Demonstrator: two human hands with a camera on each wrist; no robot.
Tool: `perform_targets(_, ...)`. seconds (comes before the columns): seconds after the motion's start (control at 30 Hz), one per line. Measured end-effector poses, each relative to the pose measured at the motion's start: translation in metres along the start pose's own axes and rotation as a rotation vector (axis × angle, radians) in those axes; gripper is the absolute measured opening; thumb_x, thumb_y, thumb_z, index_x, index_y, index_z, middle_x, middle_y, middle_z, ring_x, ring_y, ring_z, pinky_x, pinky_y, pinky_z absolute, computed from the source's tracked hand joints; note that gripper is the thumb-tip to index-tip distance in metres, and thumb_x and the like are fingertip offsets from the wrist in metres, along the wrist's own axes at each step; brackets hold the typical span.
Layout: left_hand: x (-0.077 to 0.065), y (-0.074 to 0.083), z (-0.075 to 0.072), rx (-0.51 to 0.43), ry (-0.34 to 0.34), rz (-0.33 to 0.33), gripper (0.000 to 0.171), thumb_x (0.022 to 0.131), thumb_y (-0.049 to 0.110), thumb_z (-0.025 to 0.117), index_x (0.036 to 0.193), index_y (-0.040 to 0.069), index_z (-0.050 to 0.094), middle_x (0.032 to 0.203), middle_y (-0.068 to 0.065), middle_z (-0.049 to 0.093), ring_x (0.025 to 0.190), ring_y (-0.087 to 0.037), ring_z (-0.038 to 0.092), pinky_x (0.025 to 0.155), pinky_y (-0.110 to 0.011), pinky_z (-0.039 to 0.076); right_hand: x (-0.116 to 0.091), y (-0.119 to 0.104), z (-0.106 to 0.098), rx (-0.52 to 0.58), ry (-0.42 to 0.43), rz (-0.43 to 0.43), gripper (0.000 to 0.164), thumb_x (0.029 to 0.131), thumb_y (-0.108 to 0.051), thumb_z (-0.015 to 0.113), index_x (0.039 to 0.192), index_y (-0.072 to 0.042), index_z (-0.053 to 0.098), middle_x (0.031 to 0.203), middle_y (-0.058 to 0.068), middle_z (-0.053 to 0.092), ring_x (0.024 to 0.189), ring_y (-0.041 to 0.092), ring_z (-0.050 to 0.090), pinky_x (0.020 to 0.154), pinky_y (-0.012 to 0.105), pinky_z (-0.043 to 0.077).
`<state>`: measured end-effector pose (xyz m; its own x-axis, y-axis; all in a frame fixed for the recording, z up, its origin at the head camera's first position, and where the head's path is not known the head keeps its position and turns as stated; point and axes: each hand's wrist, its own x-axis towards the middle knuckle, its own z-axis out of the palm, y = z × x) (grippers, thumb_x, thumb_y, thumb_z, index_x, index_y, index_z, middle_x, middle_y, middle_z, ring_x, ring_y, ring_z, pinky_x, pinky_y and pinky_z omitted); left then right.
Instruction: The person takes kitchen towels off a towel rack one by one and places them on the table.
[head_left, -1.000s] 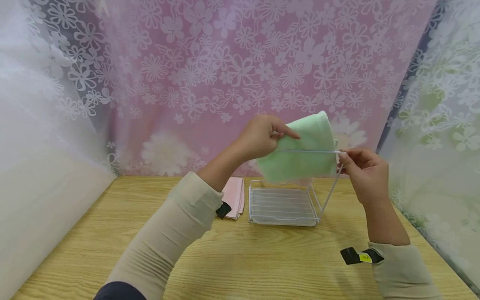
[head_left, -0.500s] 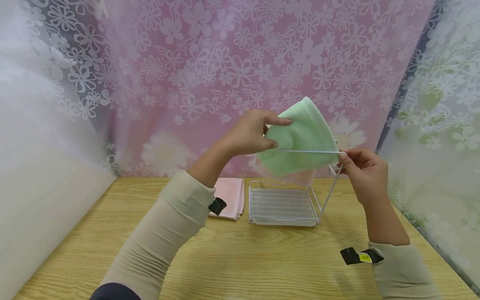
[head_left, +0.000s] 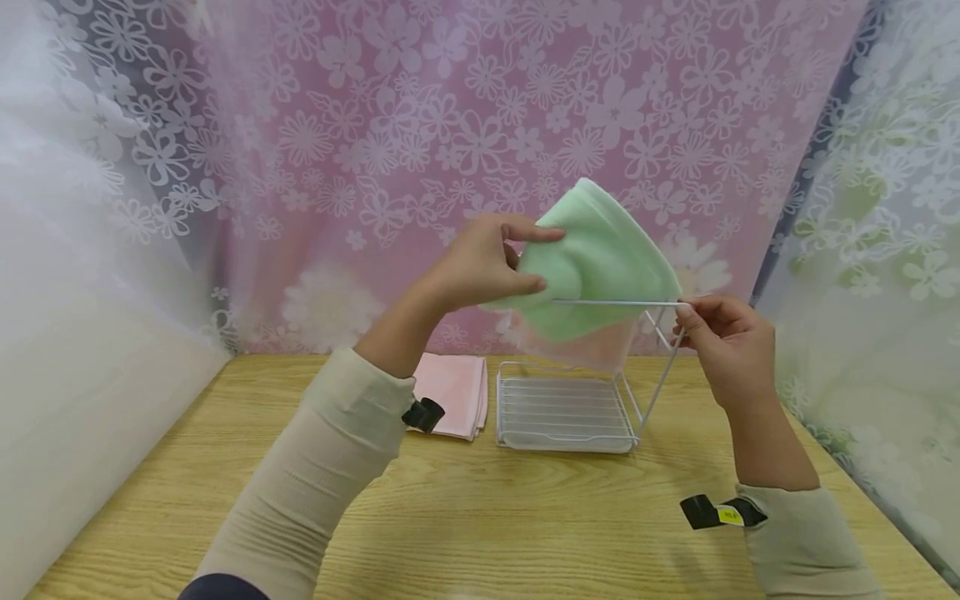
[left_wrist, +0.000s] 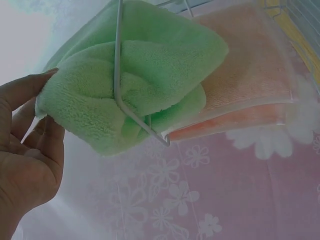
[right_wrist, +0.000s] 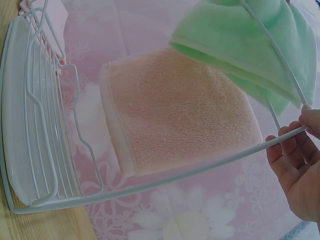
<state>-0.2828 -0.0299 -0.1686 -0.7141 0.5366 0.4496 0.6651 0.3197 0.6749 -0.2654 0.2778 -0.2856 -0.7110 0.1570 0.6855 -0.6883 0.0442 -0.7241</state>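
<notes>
My left hand (head_left: 476,262) pinches a light green towel (head_left: 600,250) with a fleecy surface, at its left side. The towel lies behind and over the upper bar of a white wire rack (head_left: 660,385); in the left wrist view, part of the green towel (left_wrist: 165,55) bunches across the rod. At the rack's upper right corner my right hand (head_left: 731,346) grips the frame between thumb and fingers. Behind the green towel a peach towel (right_wrist: 185,110) hangs from the rack's upper part, its top hidden. The rack's base holds a wire grid over a pale tray (head_left: 566,444).
A folded pink towel (head_left: 453,396) lies on the wooden table (head_left: 450,517) left of the rack, partly hidden by the left wrist's black strap piece (head_left: 423,414). Flowered pink sheeting (head_left: 450,125) hangs behind, with pale sheeting on both sides.
My left hand has moved left and slightly up, drawing the green towel leftward along the bar. More of the peach towel shows. My right hand stays at the rack's corner.
</notes>
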Motion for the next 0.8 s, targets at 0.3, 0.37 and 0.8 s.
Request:
perform_targets(0.3,-0.013,-0.007,-0.011,-0.123,0.051,-0.004,0.053,0.077,-0.003,0.079,0.127,0.01,0.067,0.137,-0.003,0.055,0.048,-0.01,0.033,0.05,-0.021,0.038,0.001,0.0,0.001,0.022,0.001,-0.002,0.011,0.09,0.004,0.066,0.096,0.013,0.066,0.071,0.009,0.066,0.058,0.014,0.063,0.057,0.018,0.055)
perform_targets(0.37,-0.016,-0.009,-0.013,-0.14,0.061,-0.013,0.053,0.076,-0.003,0.08,0.127,0.008,0.066,0.137,-0.004,0.054,0.049,-0.01,0.037,0.052,-0.021,0.04,0.001,0.0,0.0,0.018,0.001,-0.001,0.012,0.09,0.004,0.066,0.096,0.013,0.066,0.071,0.008,0.066,0.058,0.014,0.063,0.057,0.018,0.055)
perform_targets(0.8,-0.032,-0.02,-0.019,-0.201,0.168,0.002,0.05,0.075,-0.005,0.08,0.123,0.003,0.067,0.124,-0.006,0.062,0.071,-0.02,0.068,0.066,-0.029,0.057,0.0,0.0,0.0,-0.017,0.004,0.007,0.011,0.09,0.003,0.066,0.097,0.012,0.066,0.072,0.008,0.066,0.059,0.013,0.063,0.059,0.017,0.055)
